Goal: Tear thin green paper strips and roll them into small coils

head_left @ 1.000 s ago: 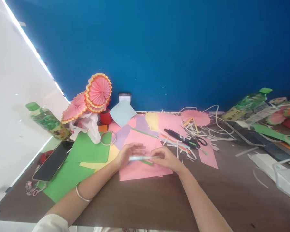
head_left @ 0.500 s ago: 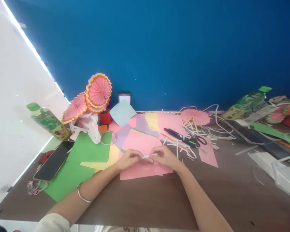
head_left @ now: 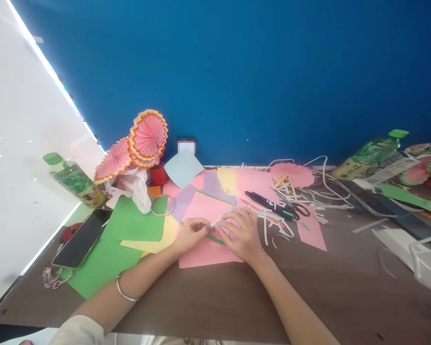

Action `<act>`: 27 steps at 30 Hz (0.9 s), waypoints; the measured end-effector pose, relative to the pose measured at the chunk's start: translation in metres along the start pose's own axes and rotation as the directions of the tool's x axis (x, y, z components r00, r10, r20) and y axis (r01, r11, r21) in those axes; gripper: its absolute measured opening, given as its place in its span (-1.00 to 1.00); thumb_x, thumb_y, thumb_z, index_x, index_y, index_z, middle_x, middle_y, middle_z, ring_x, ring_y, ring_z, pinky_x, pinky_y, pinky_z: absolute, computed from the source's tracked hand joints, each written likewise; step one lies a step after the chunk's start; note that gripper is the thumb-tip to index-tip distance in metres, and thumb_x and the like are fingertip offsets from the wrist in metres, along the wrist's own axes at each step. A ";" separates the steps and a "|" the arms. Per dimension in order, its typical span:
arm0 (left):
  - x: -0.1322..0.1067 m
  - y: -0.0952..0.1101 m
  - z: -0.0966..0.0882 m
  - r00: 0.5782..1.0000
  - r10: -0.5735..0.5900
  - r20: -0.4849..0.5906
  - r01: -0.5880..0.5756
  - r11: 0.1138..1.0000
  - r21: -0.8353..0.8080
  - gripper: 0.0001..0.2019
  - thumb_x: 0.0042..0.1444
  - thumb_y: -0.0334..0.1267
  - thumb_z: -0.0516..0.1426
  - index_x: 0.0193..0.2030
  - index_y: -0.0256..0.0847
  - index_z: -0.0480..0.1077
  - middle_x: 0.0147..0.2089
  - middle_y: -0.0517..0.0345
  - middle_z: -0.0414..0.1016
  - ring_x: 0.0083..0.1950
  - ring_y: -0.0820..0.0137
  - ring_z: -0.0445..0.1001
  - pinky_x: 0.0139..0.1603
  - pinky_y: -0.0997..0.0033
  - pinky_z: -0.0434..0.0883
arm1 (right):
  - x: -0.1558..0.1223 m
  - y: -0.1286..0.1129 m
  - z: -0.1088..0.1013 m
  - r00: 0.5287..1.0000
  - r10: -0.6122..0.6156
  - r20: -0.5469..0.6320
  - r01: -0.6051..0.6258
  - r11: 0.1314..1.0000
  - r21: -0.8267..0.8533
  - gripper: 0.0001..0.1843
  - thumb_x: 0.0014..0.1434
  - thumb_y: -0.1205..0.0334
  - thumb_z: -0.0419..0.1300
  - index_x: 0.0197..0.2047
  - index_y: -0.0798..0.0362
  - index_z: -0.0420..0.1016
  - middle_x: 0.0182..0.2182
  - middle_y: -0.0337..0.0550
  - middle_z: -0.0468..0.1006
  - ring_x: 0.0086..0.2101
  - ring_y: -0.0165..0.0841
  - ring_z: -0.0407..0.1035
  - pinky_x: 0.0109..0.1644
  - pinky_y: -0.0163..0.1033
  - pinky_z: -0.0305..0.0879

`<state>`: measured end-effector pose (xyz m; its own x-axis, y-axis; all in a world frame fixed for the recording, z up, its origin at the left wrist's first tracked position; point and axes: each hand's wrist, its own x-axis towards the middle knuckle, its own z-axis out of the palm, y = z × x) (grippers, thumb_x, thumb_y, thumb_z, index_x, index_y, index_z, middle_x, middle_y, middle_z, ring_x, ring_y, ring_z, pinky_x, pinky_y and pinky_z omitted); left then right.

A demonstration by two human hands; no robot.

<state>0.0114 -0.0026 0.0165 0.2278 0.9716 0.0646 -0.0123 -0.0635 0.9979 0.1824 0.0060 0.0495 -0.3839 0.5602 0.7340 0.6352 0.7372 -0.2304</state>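
Observation:
My left hand is closed in a pinch on one end of a thin white paper strip. The strip slants up to the right from its fingertips. Beside it, my right hand reaches over the strip with bent fingers apart; its fingertips are close to the strip, and part of the strip is hidden behind them. Beneath both hands lies a pink paper square with narrow green edging, on top of more pink paper.
Green sheets and a phone lie left. Pink-and-yellow paper fans stand behind, near a bottle. To the right are a black pen, scissors, paper strips and cables.
My right hand has come out of its pinch, spread its fingers and tilted upward over the strip. My left hand keeps its pinch. The strip now slants more. The view has shifted slightly.

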 end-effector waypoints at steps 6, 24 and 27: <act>-0.006 0.006 0.004 0.987 0.155 -0.042 -0.137 0.952 0.275 -0.82 0.04 -0.29 0.05 -0.40 -0.28 0.46 -0.40 0.09 0.53 -0.35 0.41 0.46 -0.29 0.46 0.37 | -0.002 -0.006 0.004 0.999 0.019 0.050 -0.021 1.000 0.023 -0.90 0.05 0.34 0.15 -0.43 -0.04 0.45 -0.46 -0.28 0.49 -0.37 -0.39 0.31 -0.09 -0.11 0.00; -0.009 0.007 0.006 0.965 0.247 -0.091 -0.194 0.901 0.388 -0.84 -0.02 -0.38 0.06 -0.39 -0.25 0.48 -0.38 0.10 0.55 -0.33 0.39 0.47 -0.27 0.46 0.38 | -0.006 -0.008 0.016 0.968 0.248 0.041 -0.251 0.941 0.229 -0.90 0.00 0.35 0.16 -0.51 -0.01 0.43 -0.49 -0.25 0.46 -0.38 -0.36 0.34 -0.20 -0.15 0.15; -0.007 0.004 0.003 0.986 0.151 -0.076 -0.131 0.966 0.223 -0.84 0.00 -0.32 0.08 -0.37 -0.25 0.49 -0.34 0.07 0.55 -0.28 0.34 0.48 -0.23 0.42 0.38 | -0.007 -0.001 0.017 0.958 0.285 0.029 -0.284 0.934 0.219 -0.90 0.01 0.31 0.16 -0.51 -0.02 0.43 -0.50 -0.24 0.46 -0.37 -0.35 0.35 -0.18 -0.13 0.17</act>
<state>0.0125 -0.0098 0.0199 0.1486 0.9653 0.2148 0.1756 -0.2396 0.9549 0.1728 0.0075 0.0345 -0.2065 0.7576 0.6192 0.5553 0.6118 -0.5634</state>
